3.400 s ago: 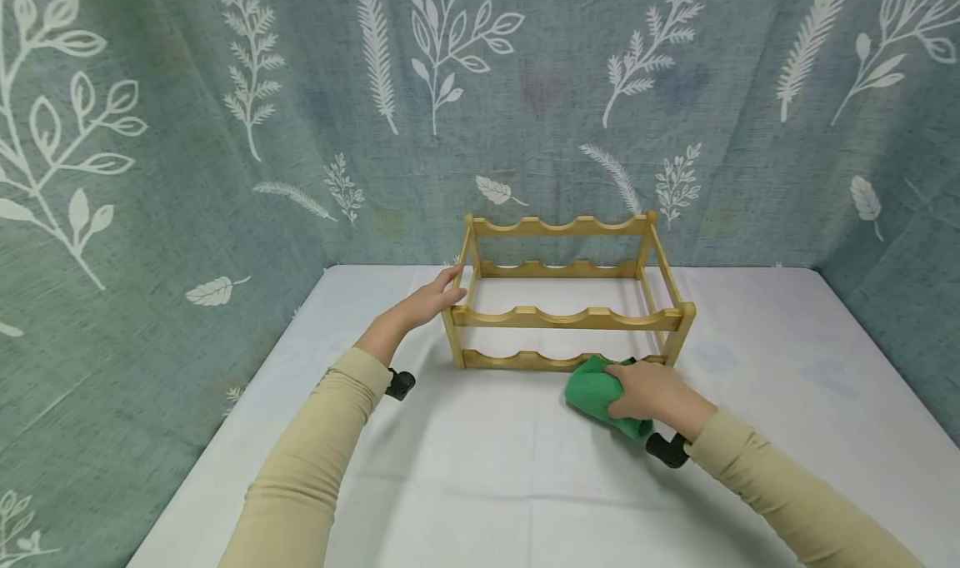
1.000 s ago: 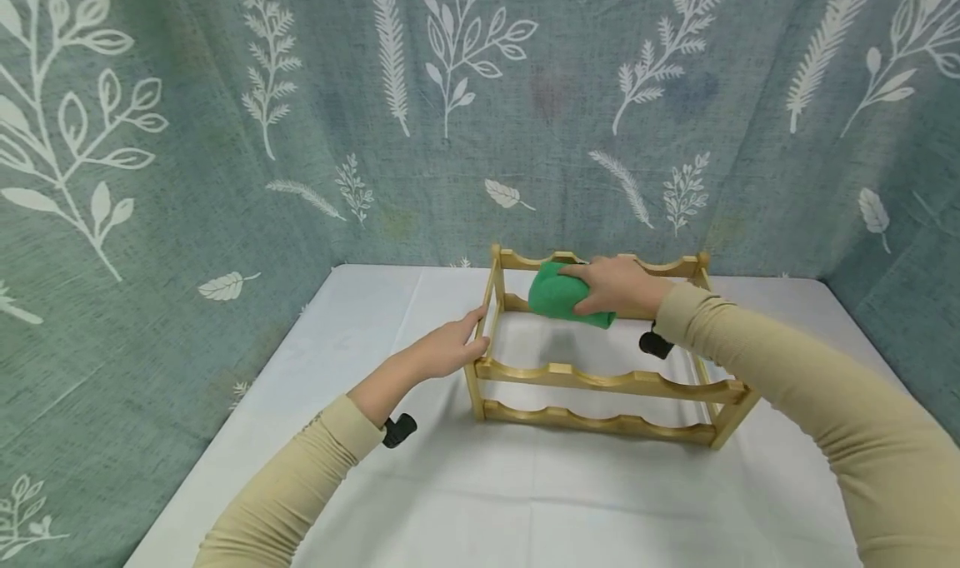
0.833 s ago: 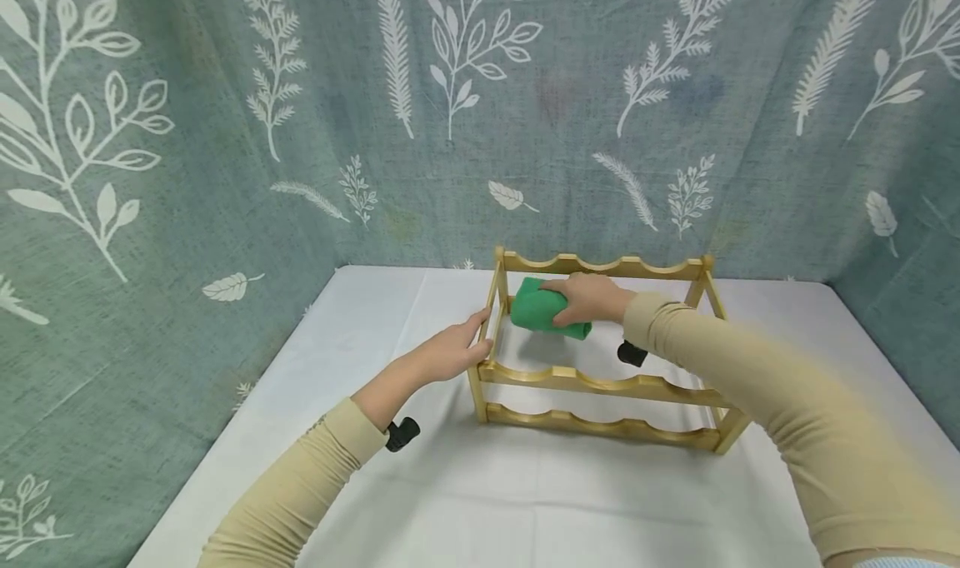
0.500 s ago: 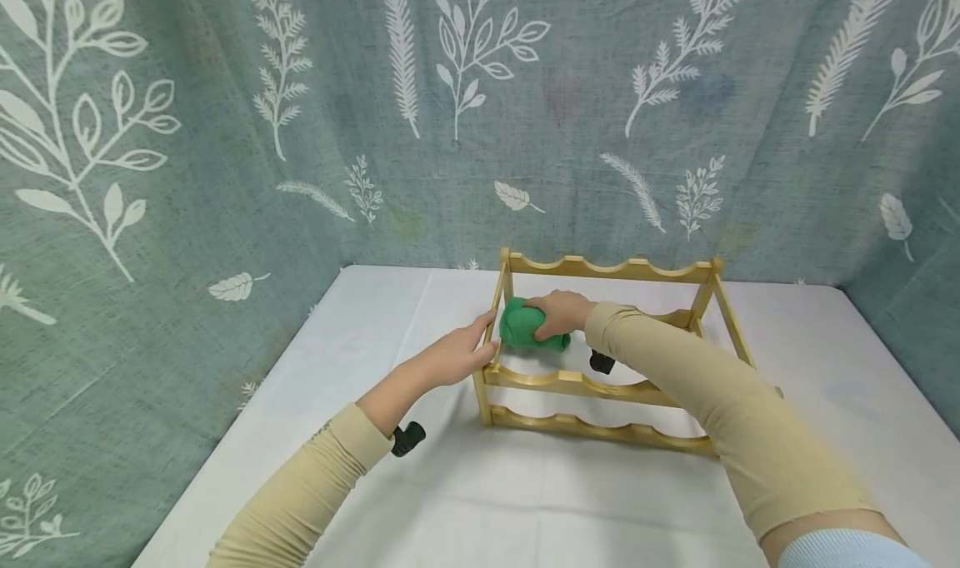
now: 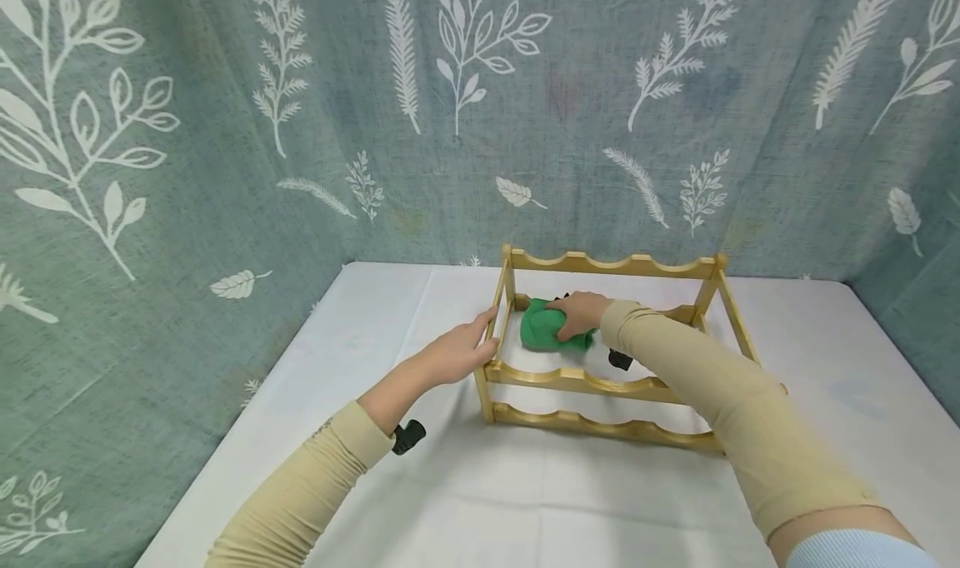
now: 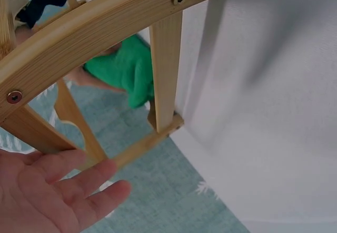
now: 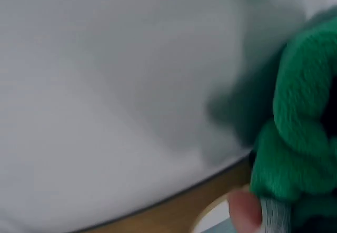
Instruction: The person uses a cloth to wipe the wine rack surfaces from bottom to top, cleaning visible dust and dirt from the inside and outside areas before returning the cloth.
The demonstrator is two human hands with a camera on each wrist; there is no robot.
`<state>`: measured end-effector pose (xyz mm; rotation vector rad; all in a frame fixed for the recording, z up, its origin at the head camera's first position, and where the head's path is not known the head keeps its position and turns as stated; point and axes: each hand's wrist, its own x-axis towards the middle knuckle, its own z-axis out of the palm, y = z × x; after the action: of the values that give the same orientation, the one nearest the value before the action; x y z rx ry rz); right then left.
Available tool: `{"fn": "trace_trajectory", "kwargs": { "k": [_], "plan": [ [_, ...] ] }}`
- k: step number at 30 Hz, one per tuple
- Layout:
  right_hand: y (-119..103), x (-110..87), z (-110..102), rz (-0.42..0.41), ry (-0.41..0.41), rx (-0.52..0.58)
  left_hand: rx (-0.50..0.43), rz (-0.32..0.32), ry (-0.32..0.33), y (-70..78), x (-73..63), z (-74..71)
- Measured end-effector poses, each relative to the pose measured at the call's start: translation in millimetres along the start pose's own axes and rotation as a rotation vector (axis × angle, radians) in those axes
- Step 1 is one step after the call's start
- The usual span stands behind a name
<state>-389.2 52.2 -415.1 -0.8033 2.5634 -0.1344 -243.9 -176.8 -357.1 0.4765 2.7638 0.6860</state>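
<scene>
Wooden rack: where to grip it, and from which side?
Probably the upper left side rail, mid-length, coming from outside on the person's left, where the left hand touches the rack. That rail looks slim and lacks the scallops of the front top rail; the right sleeve crosses the rack's right end.

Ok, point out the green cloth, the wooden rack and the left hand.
Green cloth (image 5: 540,331), head view: on its uncovered side.
Wooden rack (image 5: 570,381), head view: middle of the front upper rail.
Left hand (image 5: 452,356), head view: back of the hand.

Green cloth, white-leafed teal curtain
</scene>
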Motion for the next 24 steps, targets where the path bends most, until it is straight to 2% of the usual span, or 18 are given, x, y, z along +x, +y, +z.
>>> {"fn": "trace_trajectory", "kwargs": {
  "k": [4, 8, 15, 21, 24],
  "plan": [
    [24, -20.1, -2, 0.011, -0.091, 0.011, -0.007, -0.008, -0.006, 0.9, 2.3, 0.8],
    [43, -51.6, -10, 0.051, -0.169, -0.018, -0.011, -0.007, -0.013, 1.2, 2.6, 1.0],
    [73, -94.5, -25, 0.177, -0.247, -0.05, -0.015, 0.006, -0.009, 1.3, 2.1, 1.7],
    [94, -109.3, -27, 0.251, -0.279, -0.016, -0.023, 0.022, -0.014, 1.7, 1.4, 2.0],
    [100, -109.3, -25, 0.213, -0.279, -0.012, -0.028, 0.025, -0.013, 3.1, 1.7, 2.2]
  ]
}}
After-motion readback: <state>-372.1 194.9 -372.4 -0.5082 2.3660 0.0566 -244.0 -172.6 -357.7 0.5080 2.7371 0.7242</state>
